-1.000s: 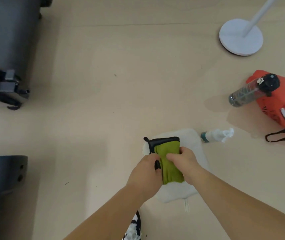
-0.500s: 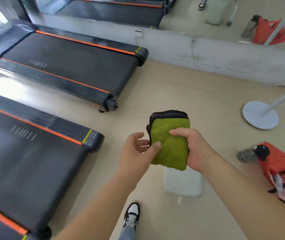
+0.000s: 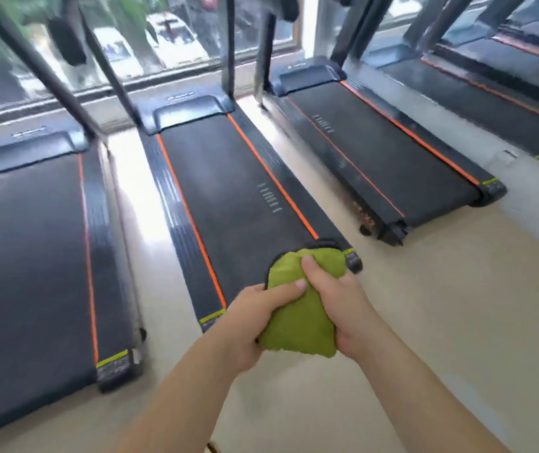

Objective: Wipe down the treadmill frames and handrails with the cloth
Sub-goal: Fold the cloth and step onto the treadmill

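I hold a folded green cloth (image 3: 297, 318) with a black edge in both hands, at chest height above the floor. My left hand (image 3: 255, 322) grips its left side with the thumb on top. My right hand (image 3: 340, 302) clasps its right side. Three black treadmills with orange stripes stand in a row ahead. The rear end of the middle treadmill (image 3: 229, 197) lies just beyond the cloth. The left treadmill (image 3: 32, 240) and the right treadmill (image 3: 376, 152) flank it. Dark upright frame posts (image 3: 45, 73) rise at the far ends, and their handrails are cut off at the top.
Beige floor (image 3: 458, 322) stretches to the right and under me. A mirror wall (image 3: 507, 76) on the right reflects the treadmills. Windows (image 3: 150, 44) run behind the machines. Narrow floor gaps separate the treadmills.
The view has swung up from the floor to the row of treadmills. The cloth has been lifted off the white mat, and my left hand has closed on it again.
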Available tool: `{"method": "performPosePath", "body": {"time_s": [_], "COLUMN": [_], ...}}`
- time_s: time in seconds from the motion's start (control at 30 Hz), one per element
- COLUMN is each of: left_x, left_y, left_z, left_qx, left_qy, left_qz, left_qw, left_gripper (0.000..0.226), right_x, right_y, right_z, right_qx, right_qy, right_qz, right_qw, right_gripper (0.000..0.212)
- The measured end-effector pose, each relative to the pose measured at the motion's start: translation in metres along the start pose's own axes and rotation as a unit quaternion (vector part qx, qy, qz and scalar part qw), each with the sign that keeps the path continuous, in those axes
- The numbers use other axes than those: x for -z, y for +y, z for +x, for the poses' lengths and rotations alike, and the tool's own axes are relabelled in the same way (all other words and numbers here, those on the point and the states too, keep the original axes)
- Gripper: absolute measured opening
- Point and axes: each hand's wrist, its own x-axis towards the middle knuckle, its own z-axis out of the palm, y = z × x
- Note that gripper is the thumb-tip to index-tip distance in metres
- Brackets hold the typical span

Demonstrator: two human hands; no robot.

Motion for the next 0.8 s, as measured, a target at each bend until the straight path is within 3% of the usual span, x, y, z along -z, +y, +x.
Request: {"method": "performPosePath", "body": {"time_s": [0.23,0.47,0.67,0.8], "left_x": [0.227,0.337,0.417,0.472], "left_y": [0.037,0.081,0.12,0.149], "left_z": [-0.052,-0.058,-0.06,-0.082], "left_qx": [-0.039,-0.092,-0.133,-0.179], "left_qy": [0.159,0.286,0.364,0.367], "left_qz": [-0.059,-0.071,-0.175,-0.223], "left_qw": [0.985,0.951,0.905,0.885], "left_gripper": [0.026,0.028,0.025,0.033], "right_x": [-0.236,-0.359,-0.458,-0.528], "right_y": [0.058,0.067,0.063,0.059], "right_z": [0.029,0.082,0.113,0.11], "right_qx": [-0.048,-0.131,-0.187,-0.253], "right_qy": [-0.15,-0.243,-0.321,-0.353], "right_qz": [-0.123,-0.258,-0.247,-0.197], "right_qw": [0.98,0.926,0.895,0.879], "right_gripper": [0.034,0.044,0.058,0.069]}}
